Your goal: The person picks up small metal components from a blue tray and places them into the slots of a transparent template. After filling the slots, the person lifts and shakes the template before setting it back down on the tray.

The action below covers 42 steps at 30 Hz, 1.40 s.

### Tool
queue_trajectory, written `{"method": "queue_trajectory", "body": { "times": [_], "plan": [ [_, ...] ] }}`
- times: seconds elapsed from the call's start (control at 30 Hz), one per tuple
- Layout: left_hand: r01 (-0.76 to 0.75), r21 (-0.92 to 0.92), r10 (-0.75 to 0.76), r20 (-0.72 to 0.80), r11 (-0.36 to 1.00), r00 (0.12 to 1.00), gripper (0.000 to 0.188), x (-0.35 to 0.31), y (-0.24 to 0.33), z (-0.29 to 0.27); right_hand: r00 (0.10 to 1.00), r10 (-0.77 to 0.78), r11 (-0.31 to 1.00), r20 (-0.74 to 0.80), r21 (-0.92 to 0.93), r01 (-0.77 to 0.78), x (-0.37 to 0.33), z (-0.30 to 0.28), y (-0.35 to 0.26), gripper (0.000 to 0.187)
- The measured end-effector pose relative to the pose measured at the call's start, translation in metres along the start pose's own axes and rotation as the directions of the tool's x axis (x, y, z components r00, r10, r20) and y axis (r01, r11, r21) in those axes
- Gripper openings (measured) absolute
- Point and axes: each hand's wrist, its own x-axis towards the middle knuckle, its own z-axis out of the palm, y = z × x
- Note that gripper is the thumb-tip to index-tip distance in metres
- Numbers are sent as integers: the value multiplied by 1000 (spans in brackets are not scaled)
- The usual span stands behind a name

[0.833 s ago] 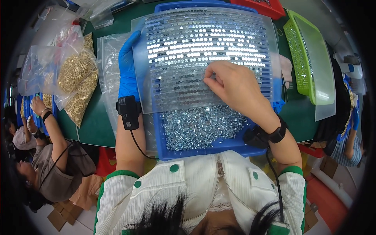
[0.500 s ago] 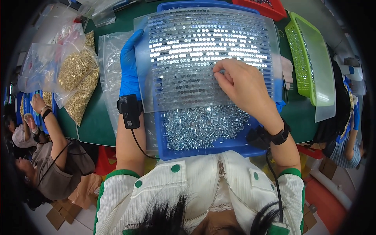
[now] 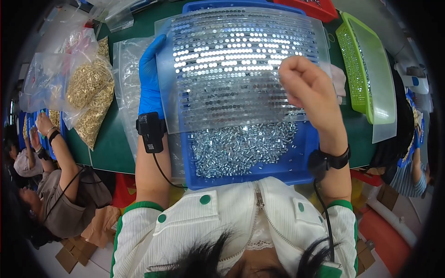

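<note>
Cylinders of silvery metal (image 3: 227, 150) lie loose in the blue tray (image 3: 303, 143) at lower centre of the frame, nearest the body. Above them, at centre, a translucent grooved plate (image 3: 175, 123) spans the tray, its rows of similar pieces running left to right, slightly bowed by the lens.

Left hand (image 3: 150, 78), blue-gloved: set along the plate's left edge, fingers passing beneath; how firmly that grip closes cannot be told. Right hand (image 3: 308, 83), bare: over the plate's right part, fingers curled, grip narrow. Contact, or any piece held, cannot be confirmed. Most of the plate lies leftward of the right grip, along the rows; the right hand is nearer the rows' right ends, the left hand nearer their left ends.

Beyond, on the green table (image 3: 357, 134): bags of brass-coloured pieces (image 3: 90, 88) at upper left, a light-green basket (image 3: 359, 88) at upper right, a red tray (image 3: 315, 9) at the top edge.
</note>
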Motion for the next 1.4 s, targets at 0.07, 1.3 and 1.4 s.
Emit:
{"method": "queue_trajectory", "body": {
  "times": [0.07, 1.3, 1.4],
  "plan": [
    [237, -256, -101, 453, 937, 886, 48, 4, 3, -12, 989, 100, 823, 107, 550, -142, -7, -26, -3, 9],
    [37, -106, -44, -71, 994, 997, 45, 8, 2, -15, 980, -187, 854, 71, -481, 198, -27, -7, 14, 24],
    [39, -110, -41, -13, 993, 999, 45, 6, 3, -19, 978, -196, 841, 79, -500, 208, -16, -1, 12, 19]
  ]
}}
